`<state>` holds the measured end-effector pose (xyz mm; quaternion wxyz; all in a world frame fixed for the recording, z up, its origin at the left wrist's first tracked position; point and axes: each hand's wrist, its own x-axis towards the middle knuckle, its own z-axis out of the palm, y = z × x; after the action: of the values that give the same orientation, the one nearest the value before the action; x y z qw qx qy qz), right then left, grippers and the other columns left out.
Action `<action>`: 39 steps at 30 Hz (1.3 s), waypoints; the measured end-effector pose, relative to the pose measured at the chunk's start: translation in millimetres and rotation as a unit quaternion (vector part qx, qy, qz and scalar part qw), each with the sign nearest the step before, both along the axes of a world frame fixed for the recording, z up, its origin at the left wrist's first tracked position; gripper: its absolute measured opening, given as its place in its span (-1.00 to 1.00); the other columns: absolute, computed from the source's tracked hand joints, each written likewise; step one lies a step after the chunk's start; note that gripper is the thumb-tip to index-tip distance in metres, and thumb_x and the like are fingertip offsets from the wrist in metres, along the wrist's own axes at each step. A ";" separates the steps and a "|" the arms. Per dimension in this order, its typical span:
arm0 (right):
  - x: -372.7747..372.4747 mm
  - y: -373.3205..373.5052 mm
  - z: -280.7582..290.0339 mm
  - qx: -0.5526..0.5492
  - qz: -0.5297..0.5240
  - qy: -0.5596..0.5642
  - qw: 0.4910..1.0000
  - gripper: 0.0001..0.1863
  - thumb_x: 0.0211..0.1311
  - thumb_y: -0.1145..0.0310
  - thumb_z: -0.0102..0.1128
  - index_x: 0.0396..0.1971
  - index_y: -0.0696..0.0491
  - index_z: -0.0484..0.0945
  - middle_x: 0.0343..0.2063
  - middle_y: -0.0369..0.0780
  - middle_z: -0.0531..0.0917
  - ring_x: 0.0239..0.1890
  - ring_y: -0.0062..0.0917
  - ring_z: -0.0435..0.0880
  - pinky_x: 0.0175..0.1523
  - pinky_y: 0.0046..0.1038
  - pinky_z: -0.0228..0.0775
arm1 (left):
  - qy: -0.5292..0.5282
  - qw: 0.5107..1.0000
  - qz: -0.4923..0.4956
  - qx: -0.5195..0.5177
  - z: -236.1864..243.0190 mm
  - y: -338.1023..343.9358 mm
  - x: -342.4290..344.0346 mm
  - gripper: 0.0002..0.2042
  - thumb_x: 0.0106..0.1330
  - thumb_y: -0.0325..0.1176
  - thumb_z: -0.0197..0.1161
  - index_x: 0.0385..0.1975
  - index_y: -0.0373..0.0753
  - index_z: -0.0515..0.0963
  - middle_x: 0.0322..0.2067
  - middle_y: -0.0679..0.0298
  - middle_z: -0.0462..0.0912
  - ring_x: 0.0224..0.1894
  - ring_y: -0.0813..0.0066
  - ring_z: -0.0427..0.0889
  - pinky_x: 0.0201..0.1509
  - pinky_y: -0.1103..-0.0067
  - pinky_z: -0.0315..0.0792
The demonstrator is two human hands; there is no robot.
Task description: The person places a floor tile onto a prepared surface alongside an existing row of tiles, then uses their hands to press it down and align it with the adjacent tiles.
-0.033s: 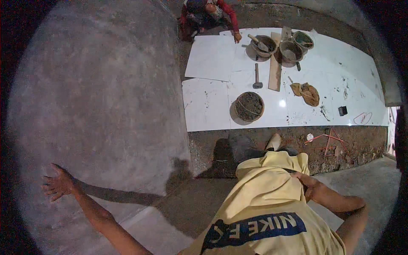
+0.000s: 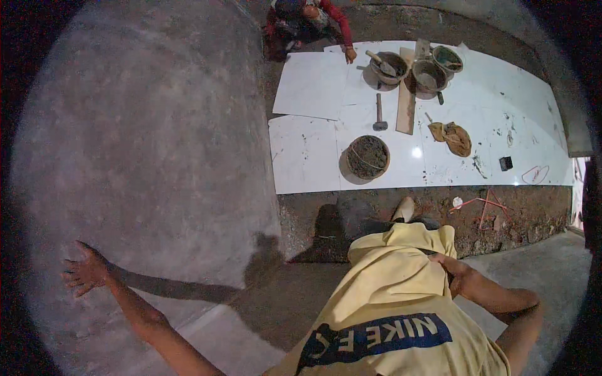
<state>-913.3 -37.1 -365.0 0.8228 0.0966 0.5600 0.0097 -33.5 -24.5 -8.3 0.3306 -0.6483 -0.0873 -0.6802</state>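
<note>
The left hand lies open, fingers spread flat on the grey cement wall, the right hand loosely open on the hip, with white floor tiles partly laid and bare earth remaining.

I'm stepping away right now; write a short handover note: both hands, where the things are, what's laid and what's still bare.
Left hand: open, fingers spread, flat against the grey wall, holding nothing.
Right hand: resting on the hip of the yellow shirt, apparently empty.
Things: bucket of mortar on the white tiles ahead; hammer and wooden plank beyond it; two more buckets at the far edge, where another person crouches.
Done: white tiles cover the floor ahead.
Left: a strip of bare dirt between the tiles and the concrete floor is uncovered.
</note>
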 end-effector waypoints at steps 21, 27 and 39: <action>4.0 -0.1 -4.9 -0.003 -0.013 -0.010 1.000 -0.58 0.28 0.11 0.36 0.02 0.05 0.68 -0.10 -0.14 0.80 -0.13 -0.28 0.83 0.05 -0.12 0.71 | 0.017 0.999 -0.040 -0.004 0.3 2.2 1.8 -0.09 0.28 0.64 -0.11 0.40 0.06 0.48 0.47 0.10 0.32 0.50 -0.26 0.18 0.41 -0.44 -0.13; 9.8 -2.0 -2.4 0.002 -0.008 -0.011 1.000 -0.61 0.25 0.13 0.38 -0.04 0.06 0.70 -0.14 -0.14 0.81 -0.16 -0.30 0.83 0.02 -0.17 0.73 | 0.021 0.999 -0.029 -0.002 9.8 12.6 5.5 -0.08 0.28 0.64 -0.11 0.41 0.05 0.47 0.49 0.10 0.31 0.48 -0.28 0.23 0.41 -0.45 -0.15; 0.3 0.6 -7.7 0.014 0.012 0.001 1.000 -0.53 0.35 0.07 0.30 0.16 0.00 0.63 0.02 -0.13 0.77 -0.03 -0.23 0.80 0.14 0.02 0.63 | 0.029 0.999 -0.024 -0.016 7.9 5.4 8.6 -0.08 0.28 0.65 -0.13 0.45 0.10 0.42 0.49 0.09 0.30 0.56 -0.21 0.12 0.44 -0.44 -0.19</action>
<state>-913.0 -36.5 -372.7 0.8205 0.1018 0.5618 0.0275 -24.9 -19.2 -0.5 0.3068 -0.6749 -0.0728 -0.6672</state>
